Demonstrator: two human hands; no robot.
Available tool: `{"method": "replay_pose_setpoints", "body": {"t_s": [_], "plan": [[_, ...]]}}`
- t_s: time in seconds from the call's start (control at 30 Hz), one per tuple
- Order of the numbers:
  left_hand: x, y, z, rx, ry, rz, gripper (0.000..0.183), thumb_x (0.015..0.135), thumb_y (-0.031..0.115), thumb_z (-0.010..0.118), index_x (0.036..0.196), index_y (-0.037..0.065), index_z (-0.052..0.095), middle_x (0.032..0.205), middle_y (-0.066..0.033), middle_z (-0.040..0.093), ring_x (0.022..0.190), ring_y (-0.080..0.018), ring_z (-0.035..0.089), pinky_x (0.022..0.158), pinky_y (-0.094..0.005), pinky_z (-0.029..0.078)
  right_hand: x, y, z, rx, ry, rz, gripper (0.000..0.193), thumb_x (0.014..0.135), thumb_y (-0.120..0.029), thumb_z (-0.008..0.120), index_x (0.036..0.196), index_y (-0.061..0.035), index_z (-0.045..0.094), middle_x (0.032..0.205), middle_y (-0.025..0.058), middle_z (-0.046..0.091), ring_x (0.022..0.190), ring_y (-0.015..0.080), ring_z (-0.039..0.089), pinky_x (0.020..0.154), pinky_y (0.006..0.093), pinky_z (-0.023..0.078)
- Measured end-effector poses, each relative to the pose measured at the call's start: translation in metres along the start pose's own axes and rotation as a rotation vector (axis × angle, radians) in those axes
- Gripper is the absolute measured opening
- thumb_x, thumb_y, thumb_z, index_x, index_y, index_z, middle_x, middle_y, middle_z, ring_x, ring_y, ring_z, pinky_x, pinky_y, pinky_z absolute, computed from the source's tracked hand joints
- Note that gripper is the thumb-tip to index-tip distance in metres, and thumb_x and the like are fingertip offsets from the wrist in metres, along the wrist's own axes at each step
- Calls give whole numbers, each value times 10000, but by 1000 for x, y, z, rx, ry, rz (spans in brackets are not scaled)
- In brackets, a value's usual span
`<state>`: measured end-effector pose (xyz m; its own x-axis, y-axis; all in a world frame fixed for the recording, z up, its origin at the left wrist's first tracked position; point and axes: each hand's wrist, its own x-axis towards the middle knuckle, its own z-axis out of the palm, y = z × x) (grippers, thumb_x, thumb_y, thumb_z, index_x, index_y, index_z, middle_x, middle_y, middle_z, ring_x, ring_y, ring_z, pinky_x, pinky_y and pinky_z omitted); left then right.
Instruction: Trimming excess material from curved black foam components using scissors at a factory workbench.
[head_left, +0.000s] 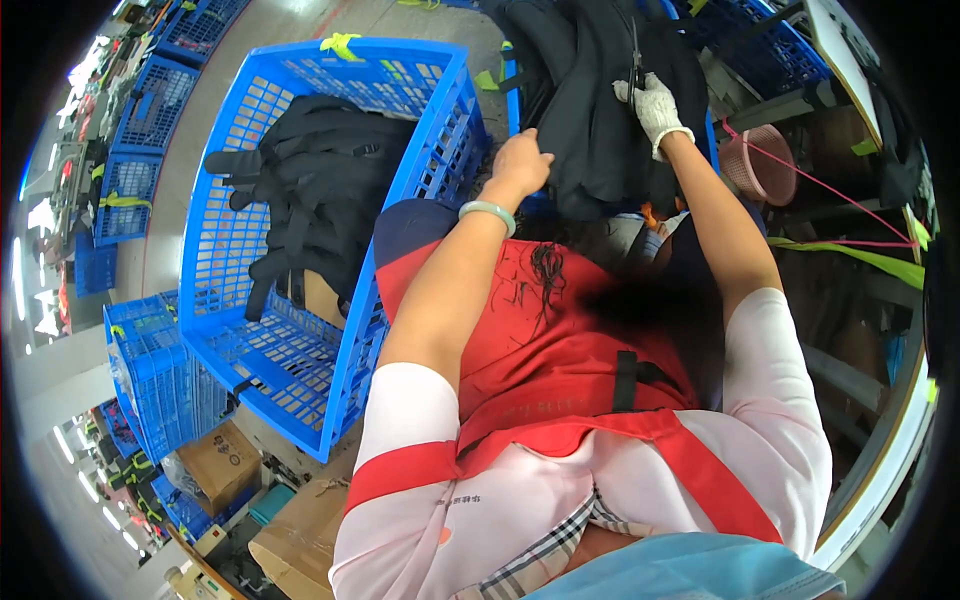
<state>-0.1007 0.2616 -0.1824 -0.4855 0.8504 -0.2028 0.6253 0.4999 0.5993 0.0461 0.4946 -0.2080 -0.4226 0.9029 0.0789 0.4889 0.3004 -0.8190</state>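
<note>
My left hand [522, 165], bare and with a pale green bangle at its wrist, is closed at the near left edge of a pile of black fabric pieces [590, 130]. Its fingertips are partly hidden, but they seem to pinch the cloth. Over the pile, my right hand [655, 112] wears a white knit glove. It is closed around a pair of dark scissors [635, 62], whose blades point away from me. The black pieces fill a blue crate [513, 105] in front of my knees. Cut black threads [546, 262] lie on my red apron [510, 330].
Close on my left, a large blue basket [350, 395] holds more black strapped pieces [320, 190]. A pink wastebasket [765, 168] stands at the right, by a pink cord and a table frame. Cardboard boxes [215, 465] and stacked blue crates [160, 375] are at the lower left.
</note>
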Motion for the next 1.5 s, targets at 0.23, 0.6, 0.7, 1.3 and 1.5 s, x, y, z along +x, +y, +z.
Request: {"method": "replay_pose_setpoints", "body": {"t_s": [0.23,0.6,0.7,1.3,1.5], "plan": [[-22,20,-5,106,-190,79,283,830,233,665,974,-11,675,1030,-231,652,986,-370,633,855,-445,502,-12,-59,7,-227,-79,134,334,851,-345,652,1006,-51,622,974,124,682,857,287,669,765,404,500],[-103,-25,-132,-382,230,483,268,828,232,621,1029,73,697,1029,-128,646,987,-304,614,882,-384,479,-12,-22,39,-842,-41,-494,276,871,-290,597,1093,-131,641,1007,146,662,935,359,629,804,430,493],[-116,-148,-171,-469,315,45,252,867,187,646,1071,47,689,1033,-105,694,852,-177,676,735,-279,529,-22,-54,24,-744,-26,-359,321,864,-317,642,1111,-113,638,993,142,670,918,332,644,774,386,491],[-199,-476,-2,-963,-159,-978,350,930,269,597,1146,-2,549,857,-97,562,737,-183,585,646,-321,523,-200,-162,123,325,-560,399,306,883,-17,638,1170,-37,536,996,20,594,801,79,547,670,212,442],[-182,-338,-104,-1984,-99,-642,146,921,116,508,787,61,494,653,-9,431,578,-124,424,542,-253,351,-198,-144,117,445,-680,301,270,887,-15,631,1145,-4,554,1006,30,598,885,115,576,785,226,462]]}}
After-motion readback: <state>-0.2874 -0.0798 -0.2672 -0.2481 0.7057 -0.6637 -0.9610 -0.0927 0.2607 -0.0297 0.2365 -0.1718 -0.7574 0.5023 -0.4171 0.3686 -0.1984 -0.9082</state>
